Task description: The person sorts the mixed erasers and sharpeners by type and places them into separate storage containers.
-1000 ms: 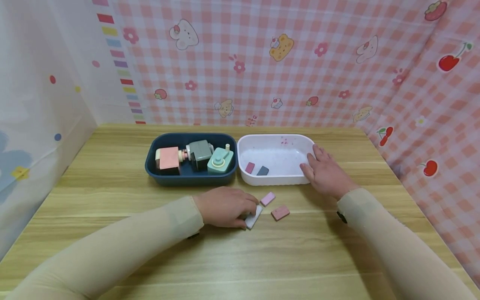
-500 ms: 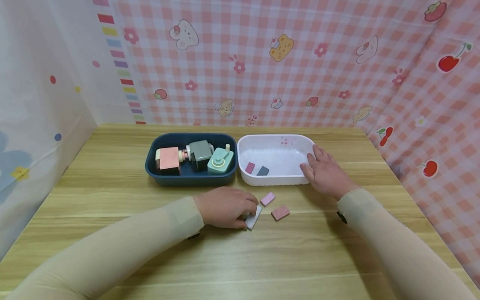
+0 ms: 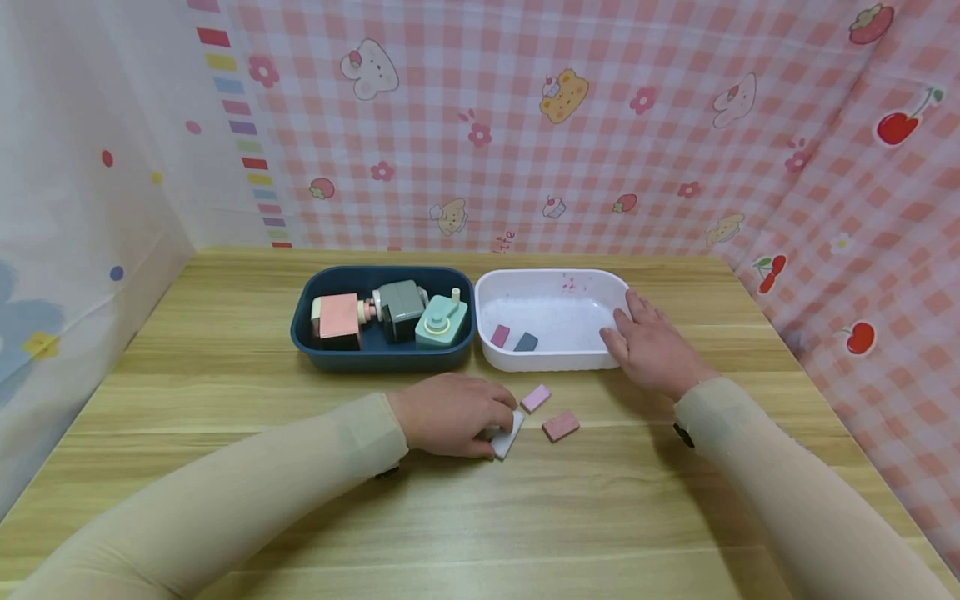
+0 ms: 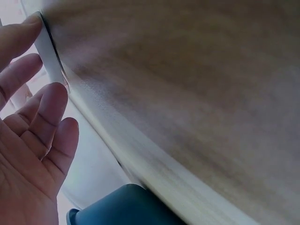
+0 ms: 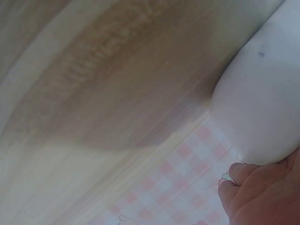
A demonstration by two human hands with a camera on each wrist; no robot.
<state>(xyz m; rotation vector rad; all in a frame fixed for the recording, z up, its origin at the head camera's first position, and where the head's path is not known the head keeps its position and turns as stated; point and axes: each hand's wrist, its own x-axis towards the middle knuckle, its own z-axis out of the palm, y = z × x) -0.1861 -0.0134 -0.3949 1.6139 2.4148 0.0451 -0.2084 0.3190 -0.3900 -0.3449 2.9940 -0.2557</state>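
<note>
My left hand (image 3: 457,412) rests on the wooden table (image 3: 480,517), fingers curled down, pinching the near end of a white tile (image 3: 508,435). In the left wrist view the index fingertip touches that white tile (image 4: 50,56). A pale pink tile (image 3: 536,398) and a salmon tile (image 3: 560,426) lie just right of it. My right hand (image 3: 651,346) lies with relaxed fingers against the right rim of the white bin (image 3: 551,273), seen in the right wrist view as the right hand (image 5: 267,197) on the white bin (image 5: 262,103). A magenta tile (image 3: 499,336) and a dark grey tile (image 3: 526,342) lie inside.
A dark blue bin (image 3: 375,358) stands left of the white one, touching it. It holds a pink block toy (image 3: 337,319), a grey toy (image 3: 400,307) and a mint toy (image 3: 441,321). Checked pink cloth walls the back and right; pale cloth walls the left.
</note>
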